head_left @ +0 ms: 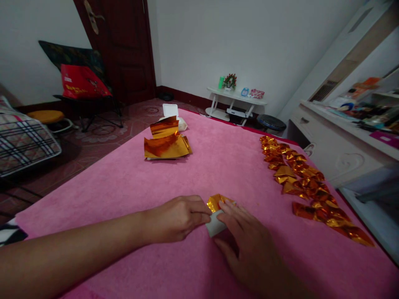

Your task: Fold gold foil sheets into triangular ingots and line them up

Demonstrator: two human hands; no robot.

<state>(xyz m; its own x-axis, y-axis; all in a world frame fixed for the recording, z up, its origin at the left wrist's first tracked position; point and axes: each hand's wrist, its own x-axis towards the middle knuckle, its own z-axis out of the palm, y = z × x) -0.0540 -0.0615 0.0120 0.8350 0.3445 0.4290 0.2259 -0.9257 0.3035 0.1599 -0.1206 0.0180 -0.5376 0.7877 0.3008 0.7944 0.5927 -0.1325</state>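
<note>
Foil paper [215,224], gold-faced, pale-backed, likely light, slick and best held by its edges, lies folded on the pink-covered table's near half, left hand [181,219] pinching one edge, right hand [251,241] spread over it.

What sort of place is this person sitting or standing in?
Probably a room in a home: there's a chair with a red bag on it, a panelled door and a cluttered white cabinet.
</note>
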